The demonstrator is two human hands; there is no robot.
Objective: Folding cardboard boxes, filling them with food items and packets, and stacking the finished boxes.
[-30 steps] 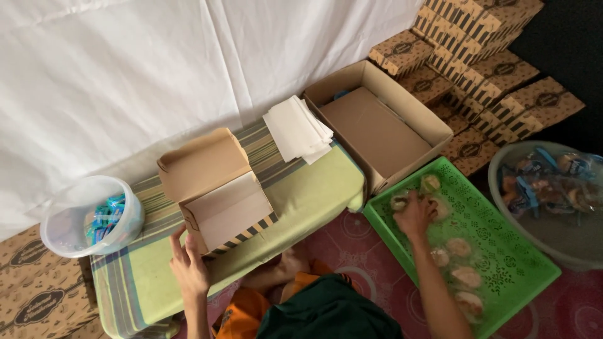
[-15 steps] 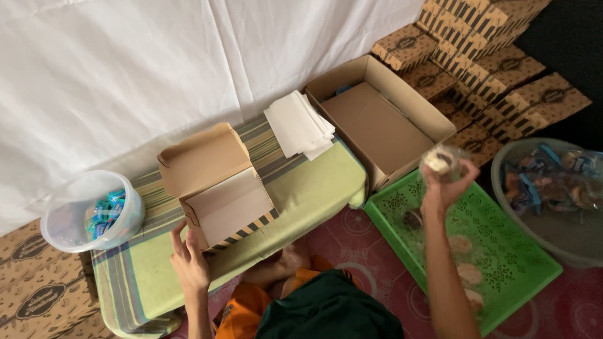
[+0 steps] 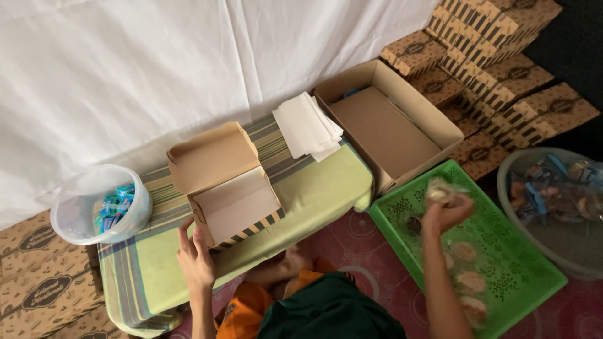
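Note:
My left hand (image 3: pixel 196 259) rests against the near left corner of an open small cardboard box (image 3: pixel 233 202) with its lid tilted back; the box stands empty on a low table covered with a green striped cloth (image 3: pixel 314 185). My right hand (image 3: pixel 447 207) is lifted above the green plastic tray (image 3: pixel 502 263) and holds a clear-wrapped pastry (image 3: pixel 440 190). Several more wrapped pastries (image 3: pixel 465 276) lie in the tray below my forearm.
A stack of white paper sheets (image 3: pixel 306 125) lies on the table's far right. A large open carton (image 3: pixel 386 129) stands beside the tray. Patterned closed boxes (image 3: pixel 502 56) are stacked at the back right. A clear tub of blue packets (image 3: pixel 100 204) sits left; a grey basin of wrapped snacks (image 3: pixel 556 201) right.
My right hand took a wrapped pastry from the green tray, raised it, and now carries it slightly lower and leftward. My left hand stays at the box corner.

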